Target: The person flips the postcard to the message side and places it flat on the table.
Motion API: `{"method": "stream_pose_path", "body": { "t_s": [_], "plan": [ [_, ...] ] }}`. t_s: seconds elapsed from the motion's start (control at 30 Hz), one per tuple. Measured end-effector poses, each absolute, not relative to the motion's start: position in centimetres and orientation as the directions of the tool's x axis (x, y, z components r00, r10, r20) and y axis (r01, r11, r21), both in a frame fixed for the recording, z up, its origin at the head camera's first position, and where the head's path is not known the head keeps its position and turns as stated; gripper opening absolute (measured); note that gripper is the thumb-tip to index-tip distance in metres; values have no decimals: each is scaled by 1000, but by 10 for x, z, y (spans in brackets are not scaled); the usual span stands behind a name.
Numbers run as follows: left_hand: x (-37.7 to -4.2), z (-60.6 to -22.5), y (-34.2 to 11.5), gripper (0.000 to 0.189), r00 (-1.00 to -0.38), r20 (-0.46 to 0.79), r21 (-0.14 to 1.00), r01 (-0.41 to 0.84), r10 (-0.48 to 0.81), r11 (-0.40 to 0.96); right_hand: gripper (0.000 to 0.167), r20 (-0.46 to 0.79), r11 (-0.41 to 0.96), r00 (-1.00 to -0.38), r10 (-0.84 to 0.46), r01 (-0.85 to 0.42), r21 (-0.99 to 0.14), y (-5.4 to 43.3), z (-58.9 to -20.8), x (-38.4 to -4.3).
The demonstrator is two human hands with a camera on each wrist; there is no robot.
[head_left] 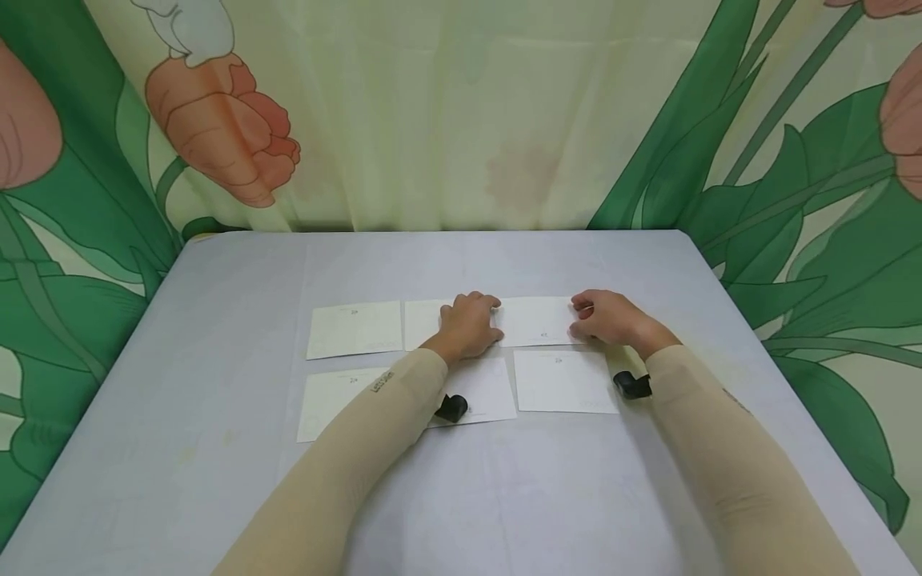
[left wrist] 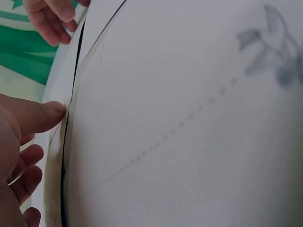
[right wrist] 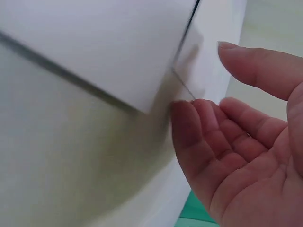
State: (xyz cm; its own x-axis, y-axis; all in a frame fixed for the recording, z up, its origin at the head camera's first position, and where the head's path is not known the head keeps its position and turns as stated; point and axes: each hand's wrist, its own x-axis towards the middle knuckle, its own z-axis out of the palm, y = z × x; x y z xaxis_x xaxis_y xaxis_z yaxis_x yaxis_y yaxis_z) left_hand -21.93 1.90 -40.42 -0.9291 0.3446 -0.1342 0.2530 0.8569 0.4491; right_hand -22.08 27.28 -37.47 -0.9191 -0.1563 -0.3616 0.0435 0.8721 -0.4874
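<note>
Several white cards lie in two rows. My left hand (head_left: 467,326) lies over the far row, covering part of the middle card (head_left: 421,324), its fingers by the left edge of the far right card (head_left: 540,320). In the left wrist view the thumb (left wrist: 49,116) touches a card edge, fingers loosely bent. A large card (left wrist: 156,109) there bears a dotted line and a blurred plant print. My right hand (head_left: 612,318) is at the far right card's right edge; in the right wrist view its fingertips (right wrist: 184,111) are near a card corner, thumb apart.
In the near row lie a left card (head_left: 327,400), a middle card (head_left: 493,392) partly behind my left arm, and a right card (head_left: 562,384). Another card (head_left: 356,328) is at far left. A white cloth covers the table (head_left: 216,336); a printed curtain (head_left: 461,120) hangs behind.
</note>
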Motion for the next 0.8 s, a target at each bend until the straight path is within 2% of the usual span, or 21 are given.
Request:
{"method": "stream_pose_path", "body": {
  "t_s": [0.2,0.4,0.6,0.8],
  "plan": [
    [-218,-392,14,50,-944,-77,516,236,320,823,67,-312,847,-936,-163,29,-531,273,-375,-218],
    [-209,-366,-10,56,-955,-19,536,240,296,809,76,-202,853,-957,-208,-77,-516,264,-361,-213],
    [-183,-343,-43,68,-932,-25,517,298,362,803,83,-132,850,-963,-236,-138,-507,248,-345,-186],
    [-151,-331,-78,75,-931,35,519,328,364,789,78,-4,862,-955,-298,-267,-431,233,-338,-159]
  ]
}}
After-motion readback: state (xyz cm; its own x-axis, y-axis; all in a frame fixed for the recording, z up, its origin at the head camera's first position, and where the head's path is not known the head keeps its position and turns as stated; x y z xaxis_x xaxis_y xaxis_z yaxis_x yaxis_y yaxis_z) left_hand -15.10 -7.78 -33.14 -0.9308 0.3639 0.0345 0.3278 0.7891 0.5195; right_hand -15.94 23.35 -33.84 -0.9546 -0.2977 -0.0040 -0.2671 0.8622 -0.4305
